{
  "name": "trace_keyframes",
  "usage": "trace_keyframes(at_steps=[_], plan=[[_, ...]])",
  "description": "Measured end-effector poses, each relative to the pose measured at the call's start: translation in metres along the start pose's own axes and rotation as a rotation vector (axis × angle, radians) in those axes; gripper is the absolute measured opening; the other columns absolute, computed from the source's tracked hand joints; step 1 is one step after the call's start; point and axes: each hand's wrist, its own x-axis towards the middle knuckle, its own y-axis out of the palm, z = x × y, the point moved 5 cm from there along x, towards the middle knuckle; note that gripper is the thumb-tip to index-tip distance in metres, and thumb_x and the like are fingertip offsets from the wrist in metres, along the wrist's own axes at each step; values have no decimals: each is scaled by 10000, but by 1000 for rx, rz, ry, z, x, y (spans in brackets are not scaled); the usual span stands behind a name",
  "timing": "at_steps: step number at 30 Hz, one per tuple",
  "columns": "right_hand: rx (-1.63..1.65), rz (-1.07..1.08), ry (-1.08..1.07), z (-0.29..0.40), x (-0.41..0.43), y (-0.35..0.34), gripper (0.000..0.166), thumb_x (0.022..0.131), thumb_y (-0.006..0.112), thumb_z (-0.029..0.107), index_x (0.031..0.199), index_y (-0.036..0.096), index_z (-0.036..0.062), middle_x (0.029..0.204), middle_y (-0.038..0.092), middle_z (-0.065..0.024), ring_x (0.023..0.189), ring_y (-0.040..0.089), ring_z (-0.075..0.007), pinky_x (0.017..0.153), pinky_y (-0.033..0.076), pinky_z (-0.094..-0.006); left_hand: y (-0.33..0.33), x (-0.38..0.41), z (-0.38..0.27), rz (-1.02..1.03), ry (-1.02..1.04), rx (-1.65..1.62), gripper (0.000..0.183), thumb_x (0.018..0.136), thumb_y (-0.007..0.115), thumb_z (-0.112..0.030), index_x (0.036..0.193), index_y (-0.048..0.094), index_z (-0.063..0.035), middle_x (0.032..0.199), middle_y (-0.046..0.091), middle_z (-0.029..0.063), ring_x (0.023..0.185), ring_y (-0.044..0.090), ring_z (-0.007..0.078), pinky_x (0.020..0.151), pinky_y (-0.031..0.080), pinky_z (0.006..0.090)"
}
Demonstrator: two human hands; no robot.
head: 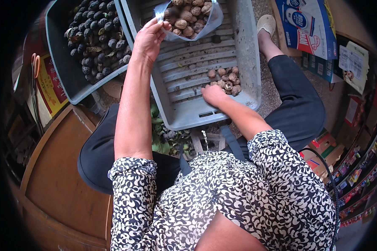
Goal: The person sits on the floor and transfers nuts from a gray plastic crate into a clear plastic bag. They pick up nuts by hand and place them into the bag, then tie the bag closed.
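My left hand (pixel 150 36) pinches the rim of a clear plastic bag (pixel 218 18) filled with brown walnuts in their shells (pixel 187 15). The bag rests at the far end of a grey plastic crate (pixel 188 67) with a ribbed floor. At the crate's near right corner lies a small heap of walnuts (pixel 227 78), one of them broken at its shell. My right hand (pixel 214 94) reaches over the near rim, with its fingers at the left edge of this heap. Its fingertips are partly hidden, so whether it holds a walnut cannot be told.
A second grey crate (pixel 58 59) on the left holds many blackened walnuts (pixel 95 31) and dry leaves. A wooden cabinet (pixel 66 175) stands at lower left, near orange-handled scissors (pixel 36 66). Printed cardboard (pixel 311 28) lies at upper right. Green leaves (pixel 160 138) are below the crate.
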Motion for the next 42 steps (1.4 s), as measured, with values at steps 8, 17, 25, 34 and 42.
trace_keyframes(at_steps=[8, 17, 25, 34, 42], plan=[[860, 100, 308, -40, 27, -33, 464, 779, 660, 438, 937, 608, 5, 777, 649, -119, 651, 595, -188, 611, 489, -346, 1, 3, 1, 27, 2, -24, 277, 913, 481, -95, 1180, 526, -35, 935, 629, 40, 917, 593, 144, 810, 434, 252], [1076, -666, 315, -65, 89, -257, 381, 796, 668, 339, 898, 646, -27, 808, 656, -60, 717, 608, -115, 637, 486, -293, -3, 8, 3, 56, 16, -57, 261, 907, 490, -97, 1158, 531, -39, 944, 628, 41, 915, 592, 149, 812, 442, 265], [560, -834, 152, -64, 45, -260, 403, 794, 642, 394, 887, 653, 2, 742, 662, -127, 692, 647, -227, 680, 506, -347, -4, 1, 0, 61, 29, -41, 280, 900, 517, -120, 1172, 528, -51, 968, 630, 44, 958, 589, 162, 843, 435, 282], [186, -67, 619, -67, 9, -83, 522, 758, 662, 391, 1121, 535, 37, 1093, 527, -263, 963, 585, -387, 776, 489, -457, -2, -4, -1, 33, 4, -33, 322, 906, 500, -106, 1219, 499, -34, 986, 623, 54, 990, 581, 172, 877, 421, 288], [72, -126, 409, -47, 19, -41, 456, 708, 701, 356, 1037, 562, 72, 1015, 516, -241, 901, 594, -394, 736, 504, -436, 2, -6, -1, -3, -35, -59, 291, 902, 509, -104, 1183, 510, -28, 972, 628, 61, 982, 590, 187, 871, 431, 303]])
